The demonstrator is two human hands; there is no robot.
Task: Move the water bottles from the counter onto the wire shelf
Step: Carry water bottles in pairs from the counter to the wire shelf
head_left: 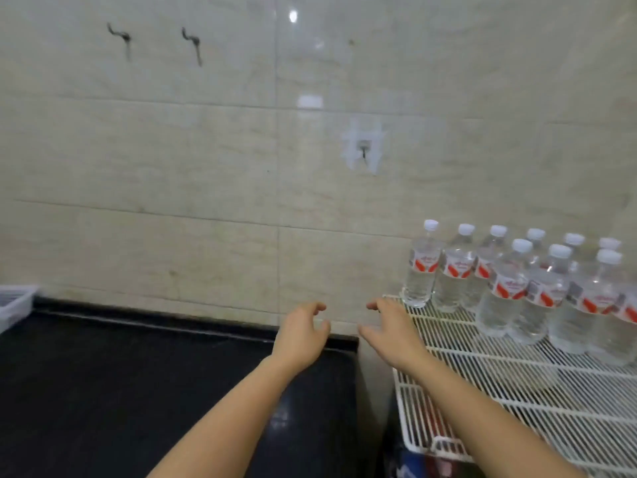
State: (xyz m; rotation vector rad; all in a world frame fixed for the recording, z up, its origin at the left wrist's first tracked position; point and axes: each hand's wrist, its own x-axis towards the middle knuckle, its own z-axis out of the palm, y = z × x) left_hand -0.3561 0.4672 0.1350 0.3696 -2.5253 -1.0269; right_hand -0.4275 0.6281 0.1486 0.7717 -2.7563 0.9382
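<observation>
A pale tiled wall (206, 150) fills the upper view, with two dark hooks (193, 41) high on the left and a taped hook (363, 150) nearer the middle. Below it lies a black glossy table (103, 374), running up to the wall. The corner of a white slatted basket (13, 301) shows at its far left edge.

Right of the table, apart from it by a narrow gap, stands the white wire shelf (517, 408). The water bottles (506, 291) are all on this shelf, at its far right part against the wall, set in two rows close together. Each stands upright, its long axis vertical, white cap pointing up and base on the wires. Their red and white labels face roughly toward the camera. None shows on the table.

Both forearms reach forward from the bottom of the view. The left hand (303, 336) hangs over the far right end of the table, near the wall; its grip is narrow, with fingers loosely curled toward the thumb, and it holds nothing. The right hand (393, 332) hangs over the shelf's near-left corner and the gap; its grip is wide, with fingers relaxed and spread, and it holds nothing. It is near the leftmost bottle but not touching it. The two hands are just beside each other, apart
</observation>
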